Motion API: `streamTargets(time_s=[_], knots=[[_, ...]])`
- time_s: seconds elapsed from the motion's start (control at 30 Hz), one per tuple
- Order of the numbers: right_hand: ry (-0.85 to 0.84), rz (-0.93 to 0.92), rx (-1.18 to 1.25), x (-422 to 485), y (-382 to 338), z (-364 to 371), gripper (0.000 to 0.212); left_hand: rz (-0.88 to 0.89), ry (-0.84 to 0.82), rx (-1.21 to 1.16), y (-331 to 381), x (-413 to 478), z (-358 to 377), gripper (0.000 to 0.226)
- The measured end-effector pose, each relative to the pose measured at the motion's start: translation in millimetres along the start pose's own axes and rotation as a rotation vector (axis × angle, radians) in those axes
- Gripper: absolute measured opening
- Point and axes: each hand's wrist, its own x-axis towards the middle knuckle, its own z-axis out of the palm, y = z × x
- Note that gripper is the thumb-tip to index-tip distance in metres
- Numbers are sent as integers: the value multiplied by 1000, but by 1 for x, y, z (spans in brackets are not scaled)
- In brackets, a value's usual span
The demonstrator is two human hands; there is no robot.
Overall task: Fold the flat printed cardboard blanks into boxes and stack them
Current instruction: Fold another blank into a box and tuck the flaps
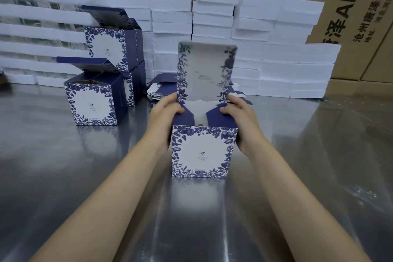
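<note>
Where the head view looks down along both bare forearms, I see a reflective steel tabletop [63,176] filling the foreground. It is bounded at the rear by brown printed cartons [350,17] and, in front of them, rows of stacked white foam slabs [276,49]. At left on the tabletop stands a group of finished boxes [93,102], blue-and-white with a leaf border and with lids raised; an upper box [108,47] sits on the ones behind the front lower one. The box in work [202,151] stands upright near the centre of the tabletop, well apart from that group, its printed front toward me and its lid [206,70] tilted up and back. Behind it, near the foam, lies a loose pile of flat blanks [159,89]. My left hand [163,112] grasps the box's left upper edge, fingers curled onto the left dust flap [185,117]. My right hand [240,117] grasps the right upper edge, fingers on the right dust flap [219,116]. Both navy flaps lean inward over the opening, their tips apart.
</note>
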Motion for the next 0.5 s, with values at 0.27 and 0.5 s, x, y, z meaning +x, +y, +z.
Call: streamTargets(time_s=[0.27, 0.5], knots=[[131, -135, -106, 9, 2, 1, 17, 33, 157, 45, 1, 6, 0, 26], [122, -128, -103, 11, 1, 0, 24, 179, 152, 165, 1, 6, 3, 36]])
